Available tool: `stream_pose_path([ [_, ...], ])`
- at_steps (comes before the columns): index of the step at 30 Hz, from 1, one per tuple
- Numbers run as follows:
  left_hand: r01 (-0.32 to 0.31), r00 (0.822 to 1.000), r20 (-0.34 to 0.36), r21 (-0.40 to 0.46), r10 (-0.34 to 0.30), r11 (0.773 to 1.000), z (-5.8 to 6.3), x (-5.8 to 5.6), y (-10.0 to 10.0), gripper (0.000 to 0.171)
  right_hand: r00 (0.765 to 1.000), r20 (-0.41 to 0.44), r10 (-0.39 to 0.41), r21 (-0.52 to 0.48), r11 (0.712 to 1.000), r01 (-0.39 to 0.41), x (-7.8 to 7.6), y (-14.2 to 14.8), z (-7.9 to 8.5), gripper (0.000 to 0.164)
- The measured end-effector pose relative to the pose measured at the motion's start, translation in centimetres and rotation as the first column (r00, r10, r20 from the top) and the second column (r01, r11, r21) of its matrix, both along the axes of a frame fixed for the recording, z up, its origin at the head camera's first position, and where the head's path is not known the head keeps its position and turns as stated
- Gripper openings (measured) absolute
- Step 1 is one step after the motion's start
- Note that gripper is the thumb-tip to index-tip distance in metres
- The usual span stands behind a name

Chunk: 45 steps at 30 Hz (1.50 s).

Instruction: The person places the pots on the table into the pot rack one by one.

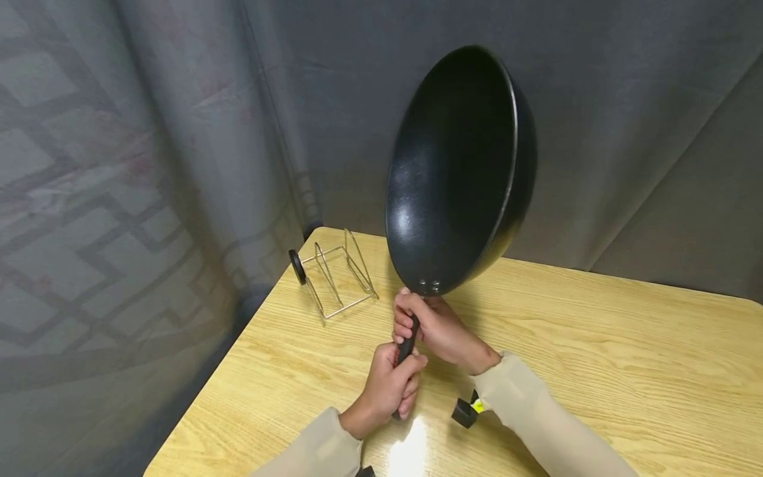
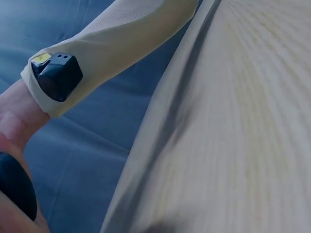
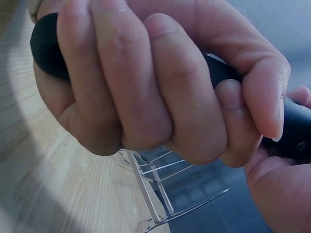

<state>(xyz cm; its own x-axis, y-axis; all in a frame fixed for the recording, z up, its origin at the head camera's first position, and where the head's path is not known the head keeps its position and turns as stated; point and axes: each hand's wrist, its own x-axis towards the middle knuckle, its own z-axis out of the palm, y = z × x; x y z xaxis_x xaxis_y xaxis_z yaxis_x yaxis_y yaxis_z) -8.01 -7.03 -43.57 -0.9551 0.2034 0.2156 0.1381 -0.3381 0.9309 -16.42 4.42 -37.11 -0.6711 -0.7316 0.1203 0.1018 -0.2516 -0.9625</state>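
Observation:
A deep black wok [image 1: 453, 165] is held up over the table, tilted with its inside facing left. My left hand [image 1: 393, 384] grips the lower part of its black handle [image 1: 406, 348], fingers curled round it. Higher up, beside the riveted joint, my right hand [image 1: 438, 324] holds the same handle. The right wrist view shows the left hand's curled fingers [image 3: 141, 92] close up, with part of the right hand [image 3: 291, 194] at the right. In the left wrist view, the handle's dark rounded end [image 2: 17, 187] appears at the left edge.
A wire rack [image 1: 350, 306] with a black disc [image 1: 297, 267] lies on the wooden table [image 1: 596, 331], left of the wok. Grey curtains [image 1: 626, 132] hang behind and to the left. A small black device [image 1: 463, 414] sits at the right cuff.

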Motion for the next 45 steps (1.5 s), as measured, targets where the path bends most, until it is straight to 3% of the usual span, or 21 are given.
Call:
stream_pose_path([
  [7, -0.030, 0.997, 0.071, 0.049, 0.026, 0.998, -0.6, 0.9, -0.1, 0.030, 0.999, -0.048, -0.010, 0.057, 0.998, 0.013, 0.4, -0.8, -0.3, 0.032],
  [16, -0.059, 0.997, 0.060, 0.039, 0.057, 0.997, -0.7, 1.4, -0.4, 0.025, 0.996, -0.085, -0.015, 0.137, 0.990, 0.026, 0.6, -1.5, -0.3, 0.032],
  [22, -0.079, 0.996, 0.037, 0.042, 0.078, 0.996, -0.7, 1.2, -0.2, 0.033, 0.997, -0.079, 0.012, 0.143, 0.990, -0.001, 0.5, -1.9, 0.1, 0.032],
  [28, -0.105, 0.994, 0.038, 0.045, 0.104, 0.993, -0.9, 1.1, -0.2, 0.045, 0.986, -0.162, 0.045, 0.207, 0.978, -0.010, 0.4, -2.3, 0.3, 0.031],
  [37, -0.059, 0.997, 0.048, 0.048, 0.056, 0.997, -1.8, 0.8, -0.3, 0.047, 0.946, -0.310, 0.096, 0.334, 0.943, 0.014, 0.3, -2.3, 0.2, 0.031],
  [45, -0.034, 0.996, 0.087, 0.050, 0.030, 0.998, -2.1, 1.1, -0.8, 0.047, 0.956, -0.268, 0.118, 0.344, 0.939, -0.020, 0.7, -2.7, 0.0, 0.032],
])
